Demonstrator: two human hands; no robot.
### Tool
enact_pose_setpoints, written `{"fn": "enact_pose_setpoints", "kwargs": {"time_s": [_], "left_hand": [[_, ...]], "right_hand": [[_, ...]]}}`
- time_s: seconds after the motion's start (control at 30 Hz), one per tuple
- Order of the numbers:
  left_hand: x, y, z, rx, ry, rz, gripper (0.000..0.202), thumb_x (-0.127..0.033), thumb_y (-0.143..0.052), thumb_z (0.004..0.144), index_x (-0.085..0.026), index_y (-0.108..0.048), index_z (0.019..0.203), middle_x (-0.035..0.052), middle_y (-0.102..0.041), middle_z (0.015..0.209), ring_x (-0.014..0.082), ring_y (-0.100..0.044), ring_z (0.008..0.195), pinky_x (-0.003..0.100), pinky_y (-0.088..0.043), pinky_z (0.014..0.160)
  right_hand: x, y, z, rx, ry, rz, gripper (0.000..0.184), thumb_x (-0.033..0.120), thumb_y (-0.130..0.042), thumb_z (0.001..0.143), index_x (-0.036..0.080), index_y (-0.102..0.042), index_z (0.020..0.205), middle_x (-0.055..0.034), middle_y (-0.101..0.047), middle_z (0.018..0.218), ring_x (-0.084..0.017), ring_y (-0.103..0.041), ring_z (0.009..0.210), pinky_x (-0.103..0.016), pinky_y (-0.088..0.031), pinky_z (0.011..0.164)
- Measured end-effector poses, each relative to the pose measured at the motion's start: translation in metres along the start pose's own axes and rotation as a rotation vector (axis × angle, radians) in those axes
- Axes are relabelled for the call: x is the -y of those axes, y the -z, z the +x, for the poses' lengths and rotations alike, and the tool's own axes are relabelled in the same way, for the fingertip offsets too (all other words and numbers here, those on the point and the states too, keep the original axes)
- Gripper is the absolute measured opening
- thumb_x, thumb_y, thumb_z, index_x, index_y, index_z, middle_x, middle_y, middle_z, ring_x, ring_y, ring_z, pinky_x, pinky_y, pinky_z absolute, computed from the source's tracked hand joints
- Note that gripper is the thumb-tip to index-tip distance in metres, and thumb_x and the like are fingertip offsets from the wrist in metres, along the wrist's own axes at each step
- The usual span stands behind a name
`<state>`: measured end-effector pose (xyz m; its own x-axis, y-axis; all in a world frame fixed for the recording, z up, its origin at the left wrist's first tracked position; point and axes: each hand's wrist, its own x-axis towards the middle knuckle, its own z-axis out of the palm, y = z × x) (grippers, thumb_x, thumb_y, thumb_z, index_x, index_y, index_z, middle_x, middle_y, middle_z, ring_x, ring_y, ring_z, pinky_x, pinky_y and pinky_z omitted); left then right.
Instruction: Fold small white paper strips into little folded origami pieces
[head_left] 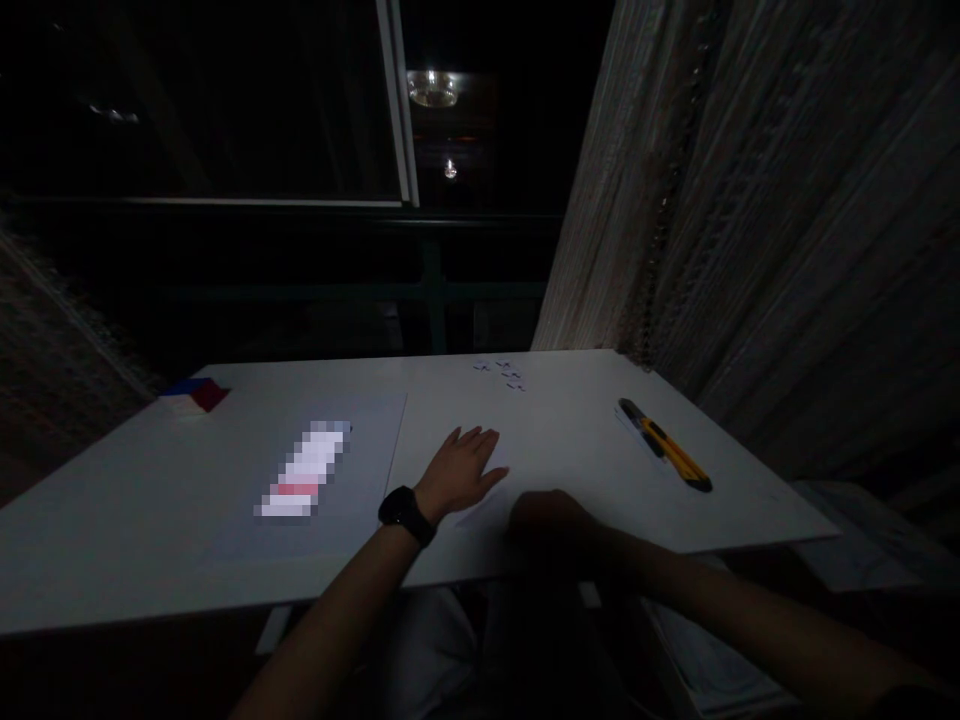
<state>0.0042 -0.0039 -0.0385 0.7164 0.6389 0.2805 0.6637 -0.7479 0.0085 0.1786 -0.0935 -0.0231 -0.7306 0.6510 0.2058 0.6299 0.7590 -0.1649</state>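
Palm down, my left hand lies on a small sheet of white paper near the table's front edge. Its fingers are stretched out, and a black watch is on that wrist. Close by on the right is my right hand, dark and blurred, at the edge of the paper. Its fingers are lost in shadow, so whether it grips anything is hidden. A yellow and black utility knife rests on the right part of the table, with a thin dark pen-like item beside it.
The white table stands before a dark window. Several small paper pieces lie at its back. On the left are a glowing, pixelated phone-like rectangle on a large sheet and a blue, red and white block. Curtains hang behind.
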Motion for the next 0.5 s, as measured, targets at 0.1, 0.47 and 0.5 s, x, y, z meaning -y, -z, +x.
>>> {"fn": "enact_pose_setpoints", "kwargs": {"time_s": [0.1, 0.47, 0.5], "left_hand": [[-0.001, 0.004, 0.0, -0.052, 0.035, -0.016, 0.045, -0.041, -0.022, 0.089, -0.018, -0.039, 0.125, 0.0088, -0.052, 0.121, 0.0208, -0.044, 0.112, 0.038, -0.028, 0.094], [0.0, 0.009, -0.002, -0.132, 0.152, -0.002, 0.034, -0.032, -0.027, 0.09, -0.024, -0.045, 0.118, 0.0085, -0.056, 0.106, 0.0226, -0.048, 0.099, 0.041, -0.033, 0.082], [0.001, 0.007, -0.003, -0.146, 0.162, -0.022, 0.034, -0.032, -0.029, 0.089, -0.024, -0.046, 0.118, 0.0083, -0.056, 0.106, 0.0226, -0.048, 0.099, 0.04, -0.034, 0.082]], "right_hand": [[-0.017, 0.001, 0.007, -0.255, -0.413, 0.116, 0.021, 0.023, -0.039, 0.087, 0.014, -0.058, 0.082, -0.0034, -0.059, 0.065, -0.013, -0.052, 0.056, -0.024, -0.041, 0.054], [-0.051, -0.024, 0.031, -0.288, -0.162, 0.323, 0.022, 0.011, -0.057, 0.074, 0.023, -0.068, 0.087, -0.0071, -0.053, 0.112, -0.015, -0.056, 0.084, -0.031, -0.046, 0.076], [-0.051, -0.026, 0.034, -0.295, -0.144, 0.343, 0.018, 0.012, -0.058, 0.074, 0.022, -0.069, 0.083, -0.0073, -0.054, 0.113, -0.015, -0.057, 0.082, -0.031, -0.047, 0.076]]}}
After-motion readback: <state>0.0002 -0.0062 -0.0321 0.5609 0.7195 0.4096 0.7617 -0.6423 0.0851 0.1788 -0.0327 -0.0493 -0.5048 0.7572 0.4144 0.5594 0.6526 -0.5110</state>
